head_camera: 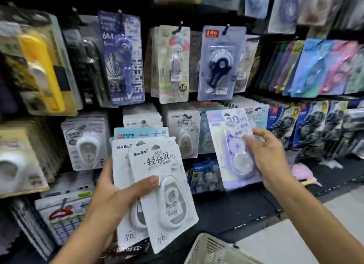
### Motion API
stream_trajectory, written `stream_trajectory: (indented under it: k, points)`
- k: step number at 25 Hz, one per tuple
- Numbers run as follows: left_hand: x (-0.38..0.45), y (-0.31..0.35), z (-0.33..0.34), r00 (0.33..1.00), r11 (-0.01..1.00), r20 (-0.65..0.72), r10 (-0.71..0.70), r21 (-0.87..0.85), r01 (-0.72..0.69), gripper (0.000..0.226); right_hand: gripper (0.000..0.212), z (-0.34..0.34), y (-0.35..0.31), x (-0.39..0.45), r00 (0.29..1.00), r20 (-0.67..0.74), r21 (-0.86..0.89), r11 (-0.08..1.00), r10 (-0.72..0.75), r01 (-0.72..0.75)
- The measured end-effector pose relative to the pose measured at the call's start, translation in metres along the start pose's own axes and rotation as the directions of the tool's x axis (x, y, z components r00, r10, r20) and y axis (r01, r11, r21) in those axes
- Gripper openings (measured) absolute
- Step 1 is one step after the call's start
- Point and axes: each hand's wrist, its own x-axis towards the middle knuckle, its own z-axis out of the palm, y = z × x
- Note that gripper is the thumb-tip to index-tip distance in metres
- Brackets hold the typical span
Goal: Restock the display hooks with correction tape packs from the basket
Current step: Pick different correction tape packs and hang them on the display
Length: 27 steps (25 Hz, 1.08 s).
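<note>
The front white pack (163, 192) reads "BoBo" and "轻分贝", the white pack behind it (121, 165) "BoBo". The teal card (140, 133) reads "OOEMEI". The lilac pack (235, 147) shows "20m". The hanging purple pack (122, 57) reads "6M" and "SUPERH". A pastel pack (174, 64) carries "16".

Dim, motion-blurred edges, wide-angle distortion

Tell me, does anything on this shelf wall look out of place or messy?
Mostly tidy. One oddity: a pink object lies loose on the dark ledge at lower right, not hung like the packs. The purple pack is tilted only because the right hand holds it.
</note>
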Motion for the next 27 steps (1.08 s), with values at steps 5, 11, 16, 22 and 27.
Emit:
stream_trajectory:
  k: [5, 11, 16, 22, 27]
  points:
    - [0.01, 0.01, 0.009, 0.999, 1.0, 0.04, 0.014, 0.015, -0.015, 0.092, 0.016, 0.021, -0.023, 0.049, 1.0, -0.025, -0.303, 0.953, 0.007, -0.015]
    - [0.01, 0.008, 0.007, 1.0, 1.0, 0.026, 0.014, -0.005, -0.014, 0.086, 0.018, 0.014, -0.014, 0.035, 1.0, -0.029, -0.387, 0.922, -0.006, -0.006]
    - [0.008, 0.01, 0.011, 0.999, 1.0, 0.051, 0.017, -0.018, -0.016, 0.092, 0.019, 0.016, -0.016, 0.032, 0.988, -0.079, -0.158, 0.977, 0.131, -0.142]
    - [0.01, 0.014, 0.01, 0.998, 1.0, 0.069, 0.007, -0.028, -0.006, 0.098, 0.025, 0.013, -0.018, 0.044, 0.985, -0.123, -0.169, 0.975, 0.121, -0.141]
    - [0.007, 0.012, 0.012, 0.998, 0.999, 0.065, 0.008, -0.051, -0.005, 0.094, 0.023, 0.007, -0.017, 0.04, 0.987, -0.07, -0.138, 0.979, 0.142, -0.151]
